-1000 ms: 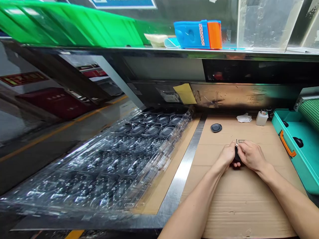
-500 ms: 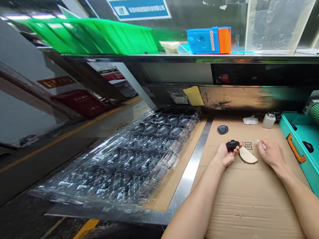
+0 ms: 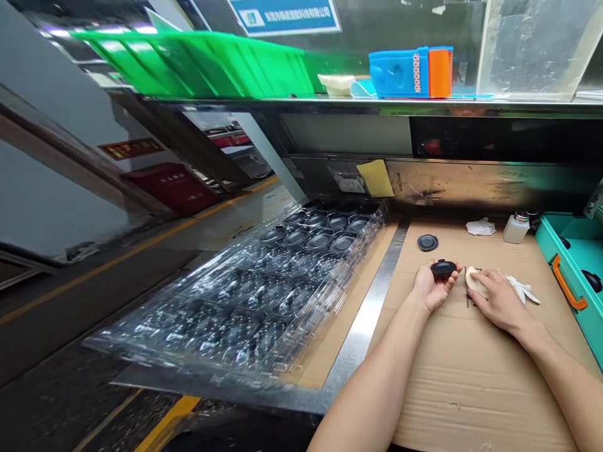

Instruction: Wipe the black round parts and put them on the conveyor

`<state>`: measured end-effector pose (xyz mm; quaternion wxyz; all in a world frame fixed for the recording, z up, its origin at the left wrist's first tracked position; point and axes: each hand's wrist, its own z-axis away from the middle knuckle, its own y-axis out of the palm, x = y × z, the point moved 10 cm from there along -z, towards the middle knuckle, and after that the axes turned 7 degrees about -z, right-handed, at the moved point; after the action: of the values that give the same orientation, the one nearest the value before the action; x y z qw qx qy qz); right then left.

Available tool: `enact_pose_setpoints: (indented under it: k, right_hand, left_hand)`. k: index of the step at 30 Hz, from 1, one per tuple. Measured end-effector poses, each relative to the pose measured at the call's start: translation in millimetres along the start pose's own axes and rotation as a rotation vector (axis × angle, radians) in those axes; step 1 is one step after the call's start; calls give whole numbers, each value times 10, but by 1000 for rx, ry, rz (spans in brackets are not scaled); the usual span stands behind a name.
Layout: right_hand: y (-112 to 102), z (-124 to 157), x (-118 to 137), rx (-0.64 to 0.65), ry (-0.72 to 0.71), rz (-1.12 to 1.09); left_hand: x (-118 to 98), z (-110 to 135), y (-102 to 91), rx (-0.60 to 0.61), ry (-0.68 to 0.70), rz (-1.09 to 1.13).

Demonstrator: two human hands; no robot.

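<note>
The left hand [image 3: 429, 289] lies palm up with fingers curled, cradling a black oval cap [image 3: 443, 268] at the fingertips. The right hand [image 3: 499, 302], set apart from it, rests fingers-down on a pale crescent pad [image 3: 473, 280]; whether it clamps the pad cannot be determined. The pad sits just right of the cap. A cardboard sheet [image 3: 471, 402] lies beneath both hands. Left of the hands are stacked clear blister trays [image 3: 264, 295]; right of them, a teal bin [image 3: 572, 242] with an orange handle [image 3: 568, 285]. A white cloth [image 3: 522, 290] touches the right hand. Ahead of the hands are a crumpled tissue [image 3: 480, 228], a plastic bottle [image 3: 516, 229], and a black disc [image 3: 428, 242].
</note>
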<state>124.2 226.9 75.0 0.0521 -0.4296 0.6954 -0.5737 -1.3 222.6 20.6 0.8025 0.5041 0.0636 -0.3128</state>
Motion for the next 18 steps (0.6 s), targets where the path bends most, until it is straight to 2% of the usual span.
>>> enact_pose_setpoints:
  k: [4, 6, 8, 10, 14, 16, 18]
  right_hand:
    - [-209, -11, -200, -174, 114, -23]
    - [-197, -26, -177, -140, 115, -30]
    - [-144, -45, -100, -53, 75, -31]
    - [-178, -56, -79, -28, 52, -18]
    - [-517, -19, -384, -186, 181, 161]
    - [-529, 14, -585, -121, 265, 233]
    - [-459, 33, -697, -24, 290, 200]
  left_hand:
    - [32, 0, -9, -37, -24, 47]
    - [35, 1, 4, -32, -24, 62]
    - [18, -1, 12, -19, -6, 61]
    - [-10, -8, 20, 9, 18, 42]
    - [-39, -37, 23, 59, 61, -51]
    - [-27, -58, 14, 40, 116, -158]
    - [61, -76, 66, 43, 169, -285]
